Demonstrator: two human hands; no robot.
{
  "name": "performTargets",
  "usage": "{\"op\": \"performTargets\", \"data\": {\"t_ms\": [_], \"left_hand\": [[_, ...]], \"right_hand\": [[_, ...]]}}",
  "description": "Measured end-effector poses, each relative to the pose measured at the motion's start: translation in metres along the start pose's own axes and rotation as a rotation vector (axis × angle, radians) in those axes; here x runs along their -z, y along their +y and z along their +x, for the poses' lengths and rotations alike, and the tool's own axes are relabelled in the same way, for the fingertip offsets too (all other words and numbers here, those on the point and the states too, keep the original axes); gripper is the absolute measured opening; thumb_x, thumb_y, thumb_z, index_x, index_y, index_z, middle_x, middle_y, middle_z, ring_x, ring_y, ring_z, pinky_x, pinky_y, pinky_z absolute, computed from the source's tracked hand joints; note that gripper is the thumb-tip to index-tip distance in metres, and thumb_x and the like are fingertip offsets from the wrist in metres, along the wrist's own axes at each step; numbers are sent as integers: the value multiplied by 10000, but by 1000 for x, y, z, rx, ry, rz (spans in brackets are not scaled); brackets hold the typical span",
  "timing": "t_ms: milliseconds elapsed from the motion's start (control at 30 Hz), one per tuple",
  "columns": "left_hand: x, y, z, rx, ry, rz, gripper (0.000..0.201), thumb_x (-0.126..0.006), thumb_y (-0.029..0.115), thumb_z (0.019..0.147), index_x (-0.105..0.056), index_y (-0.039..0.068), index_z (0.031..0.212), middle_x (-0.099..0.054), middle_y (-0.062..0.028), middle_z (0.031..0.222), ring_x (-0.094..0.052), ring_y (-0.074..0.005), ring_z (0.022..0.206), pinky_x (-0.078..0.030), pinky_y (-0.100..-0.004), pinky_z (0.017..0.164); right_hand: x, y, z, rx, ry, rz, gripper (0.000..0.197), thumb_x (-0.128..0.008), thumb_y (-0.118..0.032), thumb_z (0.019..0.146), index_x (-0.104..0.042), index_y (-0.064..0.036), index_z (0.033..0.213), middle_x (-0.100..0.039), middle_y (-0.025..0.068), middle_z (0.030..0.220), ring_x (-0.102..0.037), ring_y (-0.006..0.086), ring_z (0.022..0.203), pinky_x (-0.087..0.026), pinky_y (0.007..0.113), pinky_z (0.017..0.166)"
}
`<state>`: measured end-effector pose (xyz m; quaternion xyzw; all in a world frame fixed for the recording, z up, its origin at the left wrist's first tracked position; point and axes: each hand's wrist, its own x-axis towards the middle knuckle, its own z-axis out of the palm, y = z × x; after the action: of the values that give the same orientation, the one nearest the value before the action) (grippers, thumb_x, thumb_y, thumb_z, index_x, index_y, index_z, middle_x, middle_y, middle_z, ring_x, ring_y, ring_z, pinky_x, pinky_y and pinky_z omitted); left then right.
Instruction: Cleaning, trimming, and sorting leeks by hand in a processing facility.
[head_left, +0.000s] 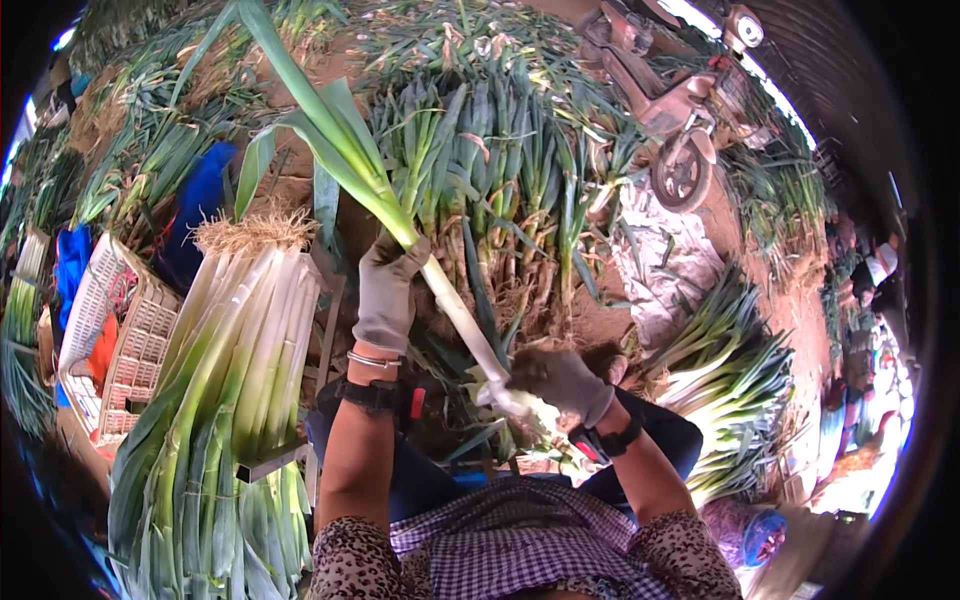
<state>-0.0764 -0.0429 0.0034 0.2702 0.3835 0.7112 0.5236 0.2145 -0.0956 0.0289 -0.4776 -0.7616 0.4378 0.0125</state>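
Observation:
A long leek [455, 303] slants across the middle, its green leaves up toward the far left and its white end low on the right. My gloved left hand [388, 295] is wrapped round the stalk just below the leaves. At the lower white end, my gloved right hand [562, 383] is closed against it, gripping a pale strip of the outer layer or the root end; its fingers partly hide which. On my left a big bundle of leeks [235, 360] lies with its roots pointing away from me. Another pile of leeks [735, 385] lies on my right.
A white plastic basket [140, 345] stands beyond the bundle at left, near blue cloth [200, 200]. Upright leeks [480, 170] crowd the ground ahead. A crumpled pale sheet [665, 260] lies below a scooter [675, 120] at far right. A metal bar [275, 462] juts by the left bundle.

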Motion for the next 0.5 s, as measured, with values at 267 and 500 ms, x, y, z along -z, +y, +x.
{"op": "performTargets", "data": {"t_ms": [267, 500], "left_hand": [[-13, 1, 5, 12, 54, 92, 210, -793, 80, 952, -718, -11, 1126, -722, -26, 936, -661, -118, 813, -555, -289, 748], [7, 13, 12, 2, 106, 54, 196, -772, 50, 951, -704, -35, 1114, -731, -66, 944, -696, -156, 809, -574, -302, 767]], "right_hand": [[-20, -74, 86, 357, 726, -218, 425, -877, -321, 828, -646, -62, 1074, -696, 142, 1071, -723, 348, 886, -582, 433, 786], [-28, -58, 59, 471, 471, 895, 155, -772, -89, 910, -626, -48, 942, -692, 72, 929, -718, 203, 862, -575, 349, 740]]}}
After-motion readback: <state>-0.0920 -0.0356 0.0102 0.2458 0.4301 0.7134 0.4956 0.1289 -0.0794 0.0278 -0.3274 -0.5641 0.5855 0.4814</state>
